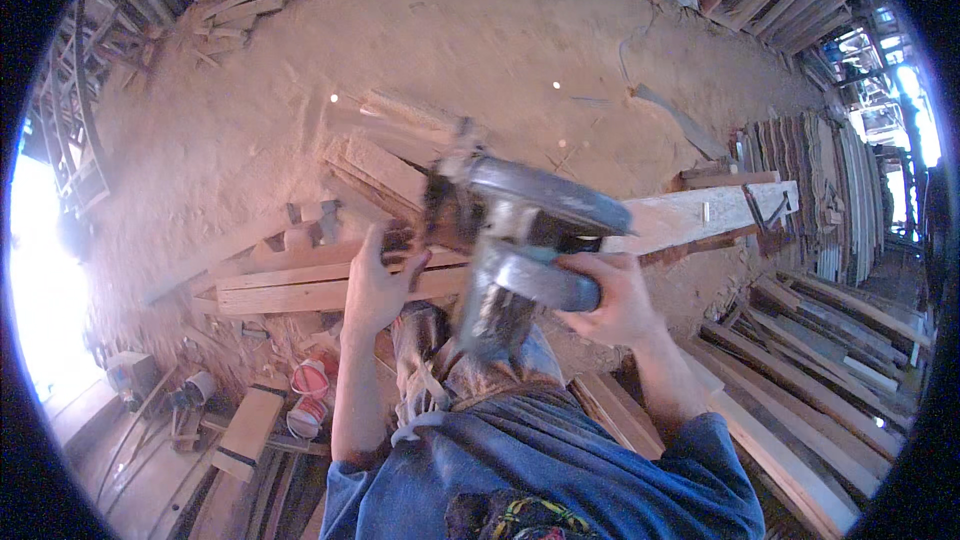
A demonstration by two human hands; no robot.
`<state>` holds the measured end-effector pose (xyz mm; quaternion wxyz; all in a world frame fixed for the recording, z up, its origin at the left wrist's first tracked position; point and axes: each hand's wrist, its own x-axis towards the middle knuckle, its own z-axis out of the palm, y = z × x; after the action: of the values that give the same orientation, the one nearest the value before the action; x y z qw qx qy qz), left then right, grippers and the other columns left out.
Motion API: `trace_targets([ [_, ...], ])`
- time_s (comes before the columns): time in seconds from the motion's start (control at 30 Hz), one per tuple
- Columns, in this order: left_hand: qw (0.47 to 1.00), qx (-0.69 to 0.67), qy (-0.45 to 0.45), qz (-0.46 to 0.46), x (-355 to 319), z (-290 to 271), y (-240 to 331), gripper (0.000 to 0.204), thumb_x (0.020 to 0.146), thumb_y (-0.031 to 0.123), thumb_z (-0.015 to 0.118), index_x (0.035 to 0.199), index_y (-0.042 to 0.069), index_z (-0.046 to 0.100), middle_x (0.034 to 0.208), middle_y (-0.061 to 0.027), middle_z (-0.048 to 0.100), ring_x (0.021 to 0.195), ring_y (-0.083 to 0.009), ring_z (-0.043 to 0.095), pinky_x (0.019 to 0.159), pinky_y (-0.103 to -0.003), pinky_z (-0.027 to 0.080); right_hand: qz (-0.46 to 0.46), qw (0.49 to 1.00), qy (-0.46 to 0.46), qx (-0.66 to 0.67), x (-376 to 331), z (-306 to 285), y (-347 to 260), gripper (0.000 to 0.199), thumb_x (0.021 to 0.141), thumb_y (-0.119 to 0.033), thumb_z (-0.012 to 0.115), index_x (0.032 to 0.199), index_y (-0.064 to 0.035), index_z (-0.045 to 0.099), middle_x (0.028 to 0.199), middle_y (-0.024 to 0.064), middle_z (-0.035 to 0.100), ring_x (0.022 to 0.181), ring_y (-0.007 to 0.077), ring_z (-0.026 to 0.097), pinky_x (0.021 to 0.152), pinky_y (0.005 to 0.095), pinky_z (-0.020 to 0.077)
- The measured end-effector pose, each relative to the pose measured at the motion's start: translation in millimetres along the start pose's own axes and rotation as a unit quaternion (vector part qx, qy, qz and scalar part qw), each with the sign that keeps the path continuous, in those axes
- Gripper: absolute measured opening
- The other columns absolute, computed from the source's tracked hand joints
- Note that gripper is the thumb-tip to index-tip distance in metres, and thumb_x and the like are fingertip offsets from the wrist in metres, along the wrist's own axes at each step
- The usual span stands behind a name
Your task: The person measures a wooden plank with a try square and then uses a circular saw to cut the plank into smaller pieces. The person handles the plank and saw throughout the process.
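A person's right hand (612, 298) wraps tight around the rear handle of a grey circular saw (520, 240), fingers curled fully about the grip, while the left hand (378, 278) lies partly open on a long pale plank (330, 285), palm down and fingers spread onto the wood just beside the saw's front edge. The saw sits on top of the plank, its rounded blade guard tilted toward the sandy ground (the blade itself is blurred and hard to make out). The plank runs left to right across the middle of the view, stacked on other boards, and its far end (715, 210) reaches toward a dark clamp-like fitting (765, 212) at right. The person's knee, in worn grey trousers (450, 360), presses up under the work. Sawdust-covered ground (500, 40) spreads beyond, scattered with offcuts (385, 155). Red cans (308, 395) stand at lower left near loose timber, and stacked boards (810, 380) line the right side.
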<state>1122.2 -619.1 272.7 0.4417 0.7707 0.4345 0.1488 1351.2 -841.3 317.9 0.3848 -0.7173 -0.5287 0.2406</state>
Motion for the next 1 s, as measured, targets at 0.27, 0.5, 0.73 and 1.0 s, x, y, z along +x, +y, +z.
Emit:
trace_targets([
  [0.27,0.934,0.340,-0.104,0.044,3.9,9.2,-67.6,0.050,0.080,0.031,0.078,0.121,0.006,0.064,0.116,-0.0159,0.067,0.115,-0.0378,0.059,0.100,-0.047,0.045,0.058,0.966,-0.085,-0.238,-15.4,-81.9,99.9,0.051,0.066,-0.024,0.081,0.114,-0.0128,0.069,0.101,0.0149,0.073,0.088,0.0352,0.070,0.079,0.0461,0.0552],
  [0.5,0.926,0.307,-0.218,0.014,8.4,-11.1,-127.5,0.041,0.082,0.036,0.075,0.109,0.005,0.073,0.112,-0.0138,0.069,0.112,-0.0339,0.062,0.099,-0.045,0.047,0.095,0.953,-0.199,-0.208,3.5,-103.3,136.5,0.042,0.067,-0.012,0.078,0.109,-0.0117,0.071,0.103,0.0146,0.072,0.099,0.0355,0.067,0.084,0.0462,0.0525],
  [0.73,0.871,0.424,-0.169,0.180,9.9,-7.9,-99.9,0.027,0.084,0.027,0.072,0.103,0.008,0.072,0.106,-0.0122,0.071,0.106,-0.0292,0.065,0.095,-0.046,0.050,0.084,0.960,-0.198,-0.177,-9.6,-90.5,198.0,0.041,0.069,-0.010,0.076,0.110,-0.0126,0.070,0.107,0.0134,0.071,0.103,0.0358,0.066,0.088,0.0465,0.0517],
  [1.0,0.926,0.312,0.142,0.159,20.3,-92.2,-56.3,0.013,0.092,0.005,0.060,0.104,0.005,0.066,0.092,-0.0085,0.065,0.089,-0.0197,0.062,0.074,-0.034,0.051,0.209,0.918,-0.259,-0.215,-3.9,-108.5,257.4,0.037,0.074,-0.009,0.071,0.112,-0.0117,0.071,0.114,0.0153,0.069,0.106,0.0371,0.065,0.090,0.0467,0.0514],
])
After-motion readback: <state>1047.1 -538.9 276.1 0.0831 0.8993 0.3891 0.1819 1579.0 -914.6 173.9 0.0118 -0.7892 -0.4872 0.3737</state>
